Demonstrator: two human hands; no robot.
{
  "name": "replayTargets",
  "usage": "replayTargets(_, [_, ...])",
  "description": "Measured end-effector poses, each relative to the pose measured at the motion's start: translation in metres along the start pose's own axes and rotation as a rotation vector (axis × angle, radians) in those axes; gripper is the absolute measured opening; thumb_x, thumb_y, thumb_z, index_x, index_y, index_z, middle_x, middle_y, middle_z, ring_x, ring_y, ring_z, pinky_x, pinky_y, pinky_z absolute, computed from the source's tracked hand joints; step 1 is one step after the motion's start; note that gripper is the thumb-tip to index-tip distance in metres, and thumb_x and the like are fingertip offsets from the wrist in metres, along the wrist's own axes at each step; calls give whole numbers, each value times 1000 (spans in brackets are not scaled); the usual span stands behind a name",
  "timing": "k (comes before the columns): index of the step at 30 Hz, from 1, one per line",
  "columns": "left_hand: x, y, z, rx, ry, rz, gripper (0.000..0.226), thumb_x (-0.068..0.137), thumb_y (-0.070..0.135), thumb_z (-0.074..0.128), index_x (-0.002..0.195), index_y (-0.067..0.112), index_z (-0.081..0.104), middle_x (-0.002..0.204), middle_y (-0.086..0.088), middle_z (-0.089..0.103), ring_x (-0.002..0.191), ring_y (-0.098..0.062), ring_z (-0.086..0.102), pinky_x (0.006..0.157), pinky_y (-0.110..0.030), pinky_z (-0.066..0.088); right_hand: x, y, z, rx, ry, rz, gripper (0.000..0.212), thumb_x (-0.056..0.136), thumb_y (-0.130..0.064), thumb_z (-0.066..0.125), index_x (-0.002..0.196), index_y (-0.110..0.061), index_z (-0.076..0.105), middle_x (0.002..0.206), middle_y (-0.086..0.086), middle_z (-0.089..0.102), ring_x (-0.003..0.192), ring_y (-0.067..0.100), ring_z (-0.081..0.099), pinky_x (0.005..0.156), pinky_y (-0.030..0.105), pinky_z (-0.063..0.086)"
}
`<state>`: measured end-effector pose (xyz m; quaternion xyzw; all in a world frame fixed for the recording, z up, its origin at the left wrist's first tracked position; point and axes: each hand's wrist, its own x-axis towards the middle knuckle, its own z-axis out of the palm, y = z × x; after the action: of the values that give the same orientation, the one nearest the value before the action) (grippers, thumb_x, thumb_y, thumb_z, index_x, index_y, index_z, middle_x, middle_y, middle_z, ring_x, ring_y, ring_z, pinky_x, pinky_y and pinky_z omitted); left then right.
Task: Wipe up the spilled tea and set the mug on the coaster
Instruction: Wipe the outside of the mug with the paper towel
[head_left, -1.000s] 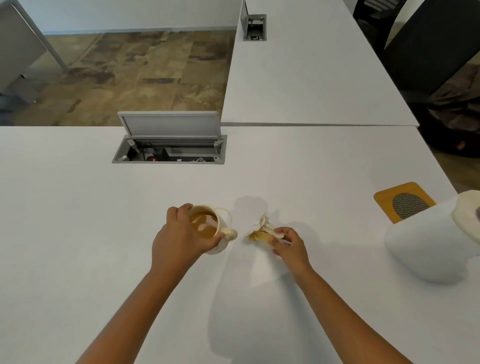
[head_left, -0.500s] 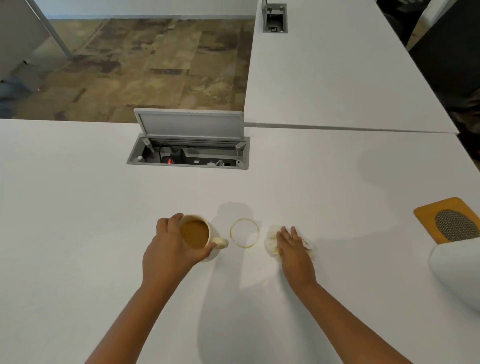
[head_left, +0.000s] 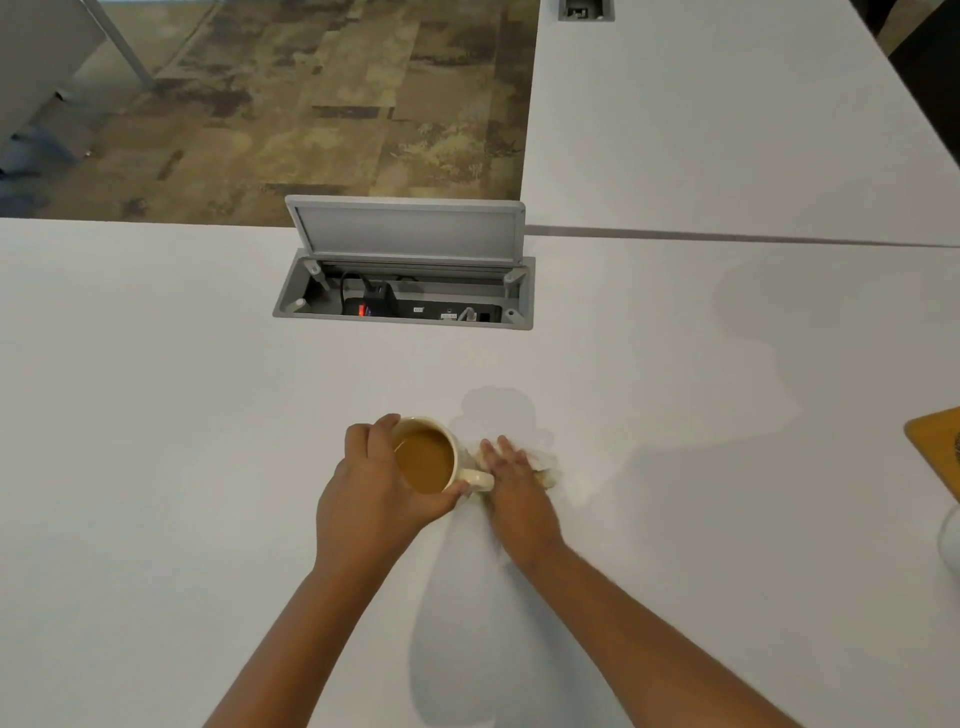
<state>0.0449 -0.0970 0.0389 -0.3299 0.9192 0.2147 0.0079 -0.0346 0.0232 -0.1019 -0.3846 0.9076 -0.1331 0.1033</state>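
Left hand: the left hand (head_left: 371, 499) grips the cream ceramic mug (head_left: 451, 462) from its left side, fingers (head_left: 382, 434) curled over the far rim and thumb hooked round the near wall
Mug: full of brown tea, handle pointing right, held near the middle of the white bench (head_left: 156, 415); whether its base touches the bench cannot be told, as the hand hides it
Right hand: the right hand (head_left: 514, 483) lies palm down just right of the mug's handle, fingers (head_left: 501, 449) straight and close together, pressing flat on the wad below
Paper towel: a crumpled white paper towel (head_left: 545, 465), stained tan at its near edge, sits under the right hand with its right part showing past the knuckles; it lies on the bench, touching or nearly touching the mug's handle
Coaster: an orange-brown wooden coaster (head_left: 932, 447) with a grey mesh centre is cut off by the right edge, well apart from the mug
Cable box: a grey metal cable box (head_left: 405, 296) is sunk in the bench beyond the hands, its lid tilted up, black plugs and a red light inside
Floor: mottled brown carpet (head_left: 311, 104) shows beyond the bench's far edge
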Motion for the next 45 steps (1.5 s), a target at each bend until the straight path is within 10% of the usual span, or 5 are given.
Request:
replayTargets(6, [2, 8, 7, 1, -24, 19, 99, 53, 64, 73, 133, 19, 37, 123, 0, 43, 97, -23, 58, 62, -27, 42, -56, 31, 15, -91, -2, -152, 51, 78, -6, 37, 125, -18, 52, 128, 2, 60, 126, 23, 44, 112, 33, 15])
replayTargets(17, [5, 22, 23, 40, -70, 123, 97, 55, 62, 75, 133, 18, 38, 125, -2, 44, 98, -24, 58, 63, -28, 44, -105, 158, -37, 10, 295, 551, 54, 81, 15, 53, 132, -3, 48, 143, 15, 40, 132, 39, 38, 108, 47, 29])
replayTargets(25, [15, 23, 34, 62, -77, 140, 96, 55, 60, 76, 133, 18, 38, 125, -4, 43, 101, -25, 56, 66, -32, 48, -103, 51, 25, 6, 218, 229, 59, 74, -2, 32, 131, -11, 38, 133, 4, 49, 145, 21, -4, 111, 33, 11])
replayTargets(35, [18, 31, 49, 122, -107, 219, 99, 55, 64, 74, 133, 17, 37, 126, -5, 43, 103, -26, 54, 68, -33, 48, -88, 144, -33, -183, 130, 186, 53, 83, 8, 38, 131, -11, 50, 136, -1, 47, 133, 20, 39, 110, 7, 2])
replayTargets(45, [20, 41, 53, 84, -120, 136, 94, 58, 65, 71, 130, 16, 38, 124, -6, 43, 102, -27, 56, 69, -33, 46, -183, 174, -44, -133, -8, 831, 42, 72, 16, 54, 114, 15, 56, 113, 38, 58, 94, 57, 59, 61, 58, 54])
